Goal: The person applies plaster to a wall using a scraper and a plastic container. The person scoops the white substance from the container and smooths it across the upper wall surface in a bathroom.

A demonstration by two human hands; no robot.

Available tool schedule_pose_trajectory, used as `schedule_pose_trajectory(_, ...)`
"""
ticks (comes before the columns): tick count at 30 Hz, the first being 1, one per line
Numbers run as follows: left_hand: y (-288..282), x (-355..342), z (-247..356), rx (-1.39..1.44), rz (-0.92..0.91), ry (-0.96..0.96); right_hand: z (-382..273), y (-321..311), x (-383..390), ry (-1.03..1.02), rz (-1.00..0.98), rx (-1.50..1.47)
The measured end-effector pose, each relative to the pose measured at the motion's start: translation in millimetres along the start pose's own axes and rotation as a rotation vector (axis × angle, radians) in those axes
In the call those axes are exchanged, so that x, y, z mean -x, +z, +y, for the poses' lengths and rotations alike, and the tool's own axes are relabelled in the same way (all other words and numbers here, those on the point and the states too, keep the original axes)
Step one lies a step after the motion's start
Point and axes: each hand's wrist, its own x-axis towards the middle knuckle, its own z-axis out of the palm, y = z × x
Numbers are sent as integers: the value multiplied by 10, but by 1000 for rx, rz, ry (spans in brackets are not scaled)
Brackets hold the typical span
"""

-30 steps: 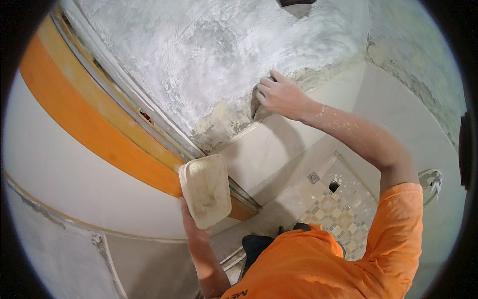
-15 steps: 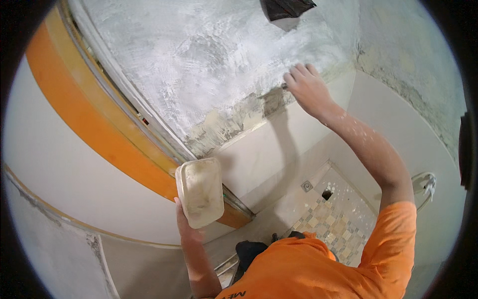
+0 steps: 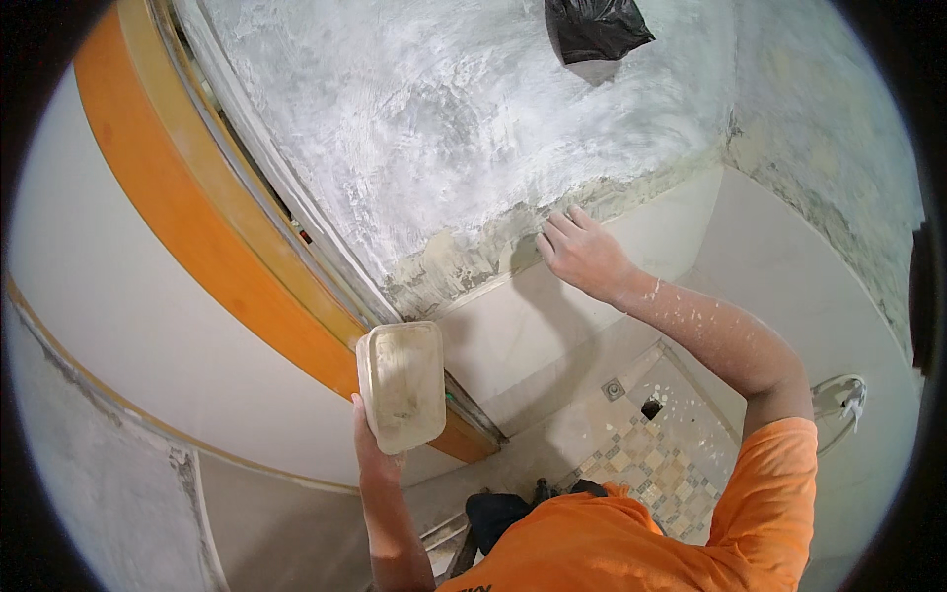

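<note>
At the lower left my left hand (image 3: 367, 429) grips a shallow off-white plastic tub (image 3: 402, 385) by its side and underside. The tub is tilted so that its inside shows, with pale smears on its bottom. My right hand (image 3: 580, 255) is closed, knuckles up, close to the bottom of the plastered wall (image 3: 414, 118). Whatever it holds, if anything, is hidden by the fingers. Beside those fingers runs a rough, unevenly coated strip (image 3: 464, 255) of wall, just above pale tiles (image 3: 513, 321). White specks dot my right forearm.
An orange door frame (image 3: 212, 261) curves along the left. A black plastic bag (image 3: 597, 30) hangs on the wall at the top. Below lies a mosaic floor (image 3: 656, 459) with a square dark hole (image 3: 651, 407) and a small drain (image 3: 613, 389). A pipe fitting (image 3: 850, 400) juts from the right wall.
My right hand has moved down and to the left along the rough strip. The view has shifted slightly, and the tub stays in my left hand at much the same place.
</note>
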Motion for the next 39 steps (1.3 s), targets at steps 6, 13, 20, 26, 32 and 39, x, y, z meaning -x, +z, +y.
schedule_pose_trajectory(6, -150, 11, -43, -6, 0, -14, -89, 97, -105, -51, -35, 0)
schedule_pose_trajectory(13, -93, -19, -85, -52, 21, 61, -194, 141, -361, -118, -41, -10)
schedule_pose_trajectory(20, -169, -52, -29, -53, 83, -11, -137, 201, -560, -60, -59, -33)
schedule_pose_trajectory(26, 31, 36, 87, -150, 109, 61, 40, 340, -579, 83, -22, -76)
schedule_pose_trajectory(32, 198, 102, 84, -180, 4, 83, 297, 85, -456, 140, 32, -13)
schedule_pose_trajectory(39, -152, -2, -121, 5, -33, -26, 22, -379, -127, 143, 20, -54)
